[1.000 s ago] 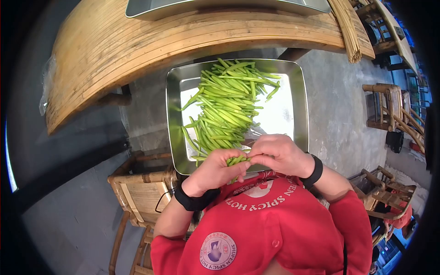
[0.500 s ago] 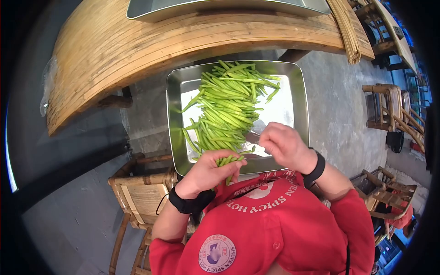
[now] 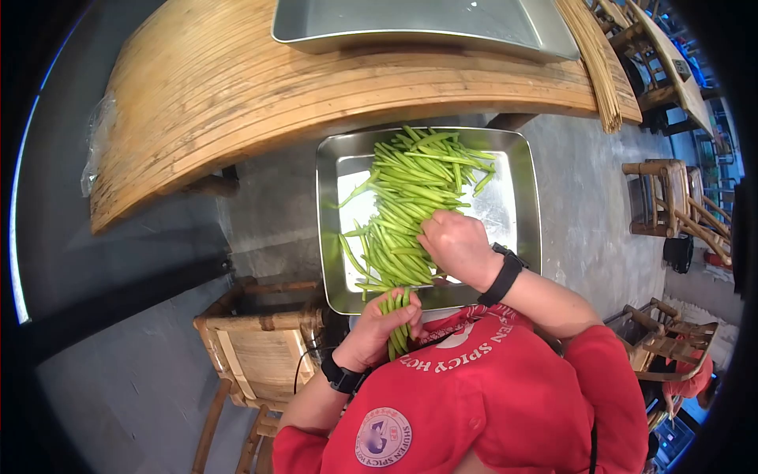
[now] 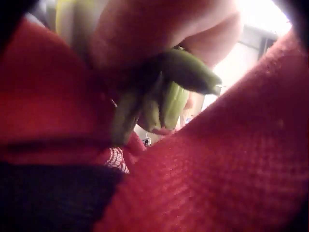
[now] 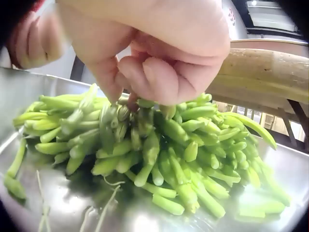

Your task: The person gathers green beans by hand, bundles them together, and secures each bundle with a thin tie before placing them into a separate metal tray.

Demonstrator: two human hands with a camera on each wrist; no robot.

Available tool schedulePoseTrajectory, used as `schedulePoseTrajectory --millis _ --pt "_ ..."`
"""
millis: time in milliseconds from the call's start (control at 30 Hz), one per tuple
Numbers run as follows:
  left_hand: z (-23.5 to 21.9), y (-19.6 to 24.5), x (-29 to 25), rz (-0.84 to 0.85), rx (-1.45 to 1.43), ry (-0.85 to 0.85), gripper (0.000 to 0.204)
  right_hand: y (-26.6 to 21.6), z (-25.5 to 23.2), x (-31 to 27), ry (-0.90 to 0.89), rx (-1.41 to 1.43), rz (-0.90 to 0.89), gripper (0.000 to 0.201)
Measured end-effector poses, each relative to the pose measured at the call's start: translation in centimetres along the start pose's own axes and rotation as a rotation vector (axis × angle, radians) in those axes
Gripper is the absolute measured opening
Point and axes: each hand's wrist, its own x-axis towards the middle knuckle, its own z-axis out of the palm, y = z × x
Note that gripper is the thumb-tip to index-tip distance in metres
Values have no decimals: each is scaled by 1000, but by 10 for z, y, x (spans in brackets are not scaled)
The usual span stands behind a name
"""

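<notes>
A person in a red shirt (image 3: 489, 395) sits over a steel tray (image 3: 335, 237). Their left hand (image 3: 380, 324), at the tray's 6 o'clock edge, is curled tightly around a small bunch of green beans (image 3: 397, 320). At its 1 o'clock, the right hand (image 3: 454, 245) rests on the bean pile (image 3: 410, 205) in the tray, fingertips pinching into the beans. A wooden table (image 3: 237, 87) lies beyond at 12 o'clock.

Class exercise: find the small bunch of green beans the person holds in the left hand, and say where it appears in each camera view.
Head: the bunch of green beans hangs from the left hand, below the near rim of the steel tray.
Left wrist: the bunch fills the upper centre, against red cloth.
Right wrist: not in view; only the right hand on the bean pile.
Shared landmark: the steel tray's bean pile.
</notes>
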Motion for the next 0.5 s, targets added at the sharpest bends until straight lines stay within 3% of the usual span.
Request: schedulePoseTrajectory --millis 100,167,200,267,333,367,400,433,467,500 --pt "0 9 -3 -10 33 -39 13 -1 10 1 29 -48 26 12" --pt "2 21 -4 60 334 90 13 -4 4 2 86 -75 54 11" --pt "7 31 -4 163 658 188 13 -4 -2 3 30 -68 1 7" --pt "17 45 2 731 1221 309 12 -4 -13 -2 -22 -32 -96 8" --pt "24 54 10 1034 1407 290 18 -5 -8 -13 -35 9 -144 18" --pt "19 53 16 1105 1521 249 24 -14 -28 -13 -279 70 -89 21" --pt "14 52 20 1036 1581 194 25 -19 -39 -12 -381 178 -110 19" --pt "3 56 26 941 1631 103 28 -29 -51 -15 -316 284 -14 15" --pt "-6 59 33 991 1636 -78 28 -28 -35 -15 -301 221 41 12" --pt "-16 63 40 822 1745 -73 32 -22 -29 -23 -102 179 -56 10"
